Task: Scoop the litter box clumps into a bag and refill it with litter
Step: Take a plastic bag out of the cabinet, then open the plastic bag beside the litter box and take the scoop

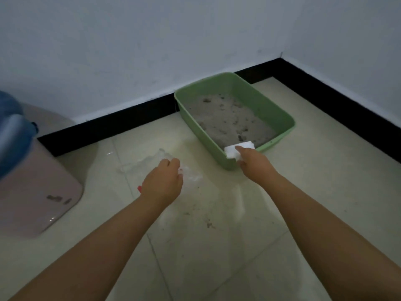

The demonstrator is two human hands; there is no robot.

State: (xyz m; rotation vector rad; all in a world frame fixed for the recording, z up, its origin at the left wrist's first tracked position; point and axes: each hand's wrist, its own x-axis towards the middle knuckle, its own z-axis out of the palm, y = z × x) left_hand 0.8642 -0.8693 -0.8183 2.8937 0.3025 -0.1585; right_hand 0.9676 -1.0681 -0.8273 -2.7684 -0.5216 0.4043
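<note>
Green litter box [280, 115], w/ grey litter [230, 120] & dark clumps, is set on tile floor [314, 192] in room corner. White scoop [238, 148] at box's near rim is gripped by right hand [255, 165], fingers curled round it. Clear bag [149, 162] on floor left of box is pinched by left hand [162, 184].

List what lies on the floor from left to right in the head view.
Pink bin → clear plastic bag, gripped by the left hand → right hand holding a white scoop → green litter box.
</note>
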